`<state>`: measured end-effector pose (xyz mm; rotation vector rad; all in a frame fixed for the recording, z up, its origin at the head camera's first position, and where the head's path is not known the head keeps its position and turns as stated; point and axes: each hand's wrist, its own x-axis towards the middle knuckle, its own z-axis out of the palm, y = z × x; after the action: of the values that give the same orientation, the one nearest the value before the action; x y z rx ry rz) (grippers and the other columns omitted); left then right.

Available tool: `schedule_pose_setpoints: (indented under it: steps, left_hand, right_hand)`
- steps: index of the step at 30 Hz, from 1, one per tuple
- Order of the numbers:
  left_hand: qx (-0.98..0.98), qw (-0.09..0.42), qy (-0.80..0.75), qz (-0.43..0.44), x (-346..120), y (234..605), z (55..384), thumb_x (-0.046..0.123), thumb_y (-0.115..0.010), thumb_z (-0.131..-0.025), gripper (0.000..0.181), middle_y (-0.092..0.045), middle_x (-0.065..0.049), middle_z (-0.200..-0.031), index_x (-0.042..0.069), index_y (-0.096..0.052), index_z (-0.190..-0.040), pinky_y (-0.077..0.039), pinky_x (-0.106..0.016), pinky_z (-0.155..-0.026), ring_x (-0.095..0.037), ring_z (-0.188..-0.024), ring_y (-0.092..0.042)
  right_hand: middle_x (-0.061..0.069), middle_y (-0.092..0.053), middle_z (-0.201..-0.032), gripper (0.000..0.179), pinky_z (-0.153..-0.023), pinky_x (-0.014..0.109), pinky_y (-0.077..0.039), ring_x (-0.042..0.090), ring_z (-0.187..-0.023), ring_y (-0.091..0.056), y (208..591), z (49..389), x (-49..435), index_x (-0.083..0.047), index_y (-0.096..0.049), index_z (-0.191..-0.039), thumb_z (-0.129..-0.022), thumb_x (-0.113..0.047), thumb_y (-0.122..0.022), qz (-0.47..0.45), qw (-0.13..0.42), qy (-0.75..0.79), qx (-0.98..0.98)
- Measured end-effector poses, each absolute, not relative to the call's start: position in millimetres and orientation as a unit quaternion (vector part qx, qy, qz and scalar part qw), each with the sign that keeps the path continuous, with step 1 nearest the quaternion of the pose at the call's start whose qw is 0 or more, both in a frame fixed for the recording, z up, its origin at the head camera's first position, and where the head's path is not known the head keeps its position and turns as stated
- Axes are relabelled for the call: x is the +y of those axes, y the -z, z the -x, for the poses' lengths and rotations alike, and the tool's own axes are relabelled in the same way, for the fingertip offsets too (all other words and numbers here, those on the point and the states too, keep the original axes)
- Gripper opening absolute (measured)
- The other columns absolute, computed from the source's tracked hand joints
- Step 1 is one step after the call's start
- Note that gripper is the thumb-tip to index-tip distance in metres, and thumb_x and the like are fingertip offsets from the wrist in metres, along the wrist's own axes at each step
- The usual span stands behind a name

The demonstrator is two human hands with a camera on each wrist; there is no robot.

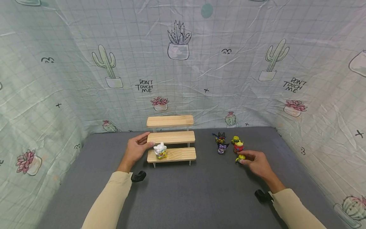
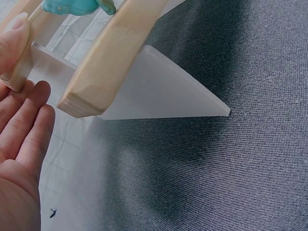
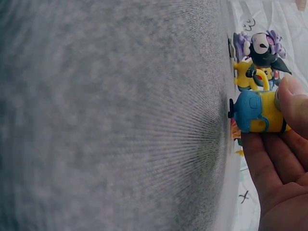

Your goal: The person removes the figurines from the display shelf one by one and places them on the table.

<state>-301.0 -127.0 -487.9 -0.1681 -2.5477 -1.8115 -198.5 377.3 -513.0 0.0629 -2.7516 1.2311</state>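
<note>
A three-tier wooden display stand (image 1: 171, 137) has clear side supports. My left hand (image 1: 136, 149) holds the left end of its middle tier, thumb above and fingers below; the left wrist view shows the fingers (image 2: 29, 120) beside the wood. On the bottom tier sits a figurine with a white top and yellow body (image 1: 160, 150). My right hand (image 1: 255, 163) pinches a yellow and blue Minion figurine (image 3: 260, 111) between thumb and fingers, its black feet close to the cloth. Just behind it is a figurine with a red body (image 1: 238, 146).
Behind the right hand stand a black and purple figurine (image 1: 221, 148), a dark-eared figurine (image 1: 220, 137) and another yellow figurine (image 1: 235, 139). Dark grey cloth (image 1: 183, 197) covers the table. A printed cactus curtain (image 1: 211, 70) closes off the back and sides.
</note>
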Motion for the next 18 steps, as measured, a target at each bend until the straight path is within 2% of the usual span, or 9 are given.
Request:
schedule_pose_setpoints:
  steps: [5, 7, 10, 13, 15, 18]
  left_hand:
    - [-0.813, 0.004, 0.58, 0.053, -127.6, 489.3, 301.5, 0.014, -0.08, -0.094, 0.064, -0.056, -0.02, -0.153, 0.005, -0.054, -0.152, -0.054, -0.045, -0.111, -0.034, -0.141, -0.058]
    - [-0.812, 0.003, 0.581, 0.052, -127.6, 489.5, 301.6, 0.014, -0.08, -0.094, 0.064, -0.056, -0.02, -0.154, 0.006, -0.054, -0.152, -0.054, -0.045, -0.111, -0.034, -0.141, -0.057]
    - [-0.813, 0.003, 0.58, 0.051, -127.4, 489.6, 301.5, 0.014, -0.08, -0.094, 0.064, -0.056, -0.019, -0.154, 0.007, -0.054, -0.152, -0.055, -0.045, -0.111, -0.034, -0.141, -0.057]
    - [-0.812, 0.005, 0.582, 0.053, -127.4, 489.6, 301.4, 0.013, -0.079, -0.094, 0.063, -0.056, -0.02, -0.153, 0.007, -0.054, -0.152, -0.055, -0.045, -0.111, -0.034, -0.141, -0.058]
    - [-0.811, 0.006, 0.582, 0.055, -127.2, 489.3, 301.6, 0.012, -0.079, -0.094, 0.063, -0.056, -0.02, -0.153, 0.007, -0.055, -0.152, -0.055, -0.045, -0.111, -0.034, -0.141, -0.058]
    - [-0.81, 0.006, 0.583, 0.057, -127.3, 488.9, 301.8, 0.012, -0.079, -0.094, 0.063, -0.057, -0.02, -0.153, 0.007, -0.055, -0.152, -0.055, -0.044, -0.11, -0.034, -0.141, -0.058]
  right_hand:
    - [0.021, -0.075, -0.124, 0.029, -0.089, 0.038, -0.066, 0.039, -0.114, -0.073, 511.9, 198.7, 375.6, 0.0, -0.076, -0.122, -0.093, -0.002, -0.077, -0.018, 0.061, -0.407, -0.911]
    - [0.021, -0.075, -0.124, 0.029, -0.09, 0.042, -0.065, 0.039, -0.114, -0.073, 512.3, 199.0, 375.0, 0.0, -0.076, -0.121, -0.093, -0.001, -0.077, -0.019, 0.063, -0.407, -0.911]
    - [0.021, -0.076, -0.122, 0.029, -0.087, 0.03, -0.065, 0.039, -0.114, -0.074, 513.4, 199.4, 374.2, 0.0, -0.076, -0.121, -0.092, -0.001, -0.077, -0.023, 0.067, -0.409, -0.91]
    - [0.02, -0.077, -0.121, 0.028, -0.082, 0.015, -0.06, 0.039, -0.113, -0.074, 515.0, 199.8, 373.6, -0.001, -0.077, -0.119, -0.091, -0.001, -0.078, -0.027, 0.07, -0.408, -0.91]
    - [0.02, -0.077, -0.121, 0.028, -0.081, 0.011, -0.057, 0.039, -0.113, -0.074, 515.7, 199.7, 373.5, 0.0, -0.077, -0.119, -0.091, 0.0, -0.078, -0.029, 0.07, -0.409, -0.909]
    - [0.02, -0.077, -0.121, 0.028, -0.081, 0.011, -0.057, 0.039, -0.113, -0.074, 516.5, 199.5, 373.6, 0.0, -0.076, -0.12, -0.092, -0.001, -0.077, -0.03, 0.067, -0.41, -0.909]
